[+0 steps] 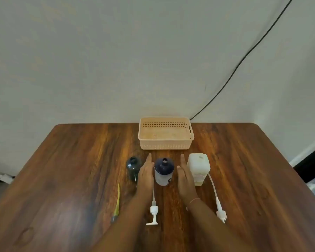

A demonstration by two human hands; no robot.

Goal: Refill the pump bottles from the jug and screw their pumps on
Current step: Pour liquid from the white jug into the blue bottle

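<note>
Table [62, 179]: far edge by wall, basket [165, 146] at 12 o'clock; broad wood toward 9 and 3. Blue bottle [163, 172], uncapped, between my left hand [146, 177] and right hand [185, 180], both flat, holding nothing. Jug [198, 168] at 3.

wall [98, 60]: plain off-white, evenly lit, fills upper half
table [62, 179]: dark brown wood grain, rounded far corners, soft glare at 8 o'clock
cable [244, 61]: thin, black, slants down the wall from 1 o'clock to table's far edge
skirting [305, 151]: white, at 3 o'clock, black strip below
</note>
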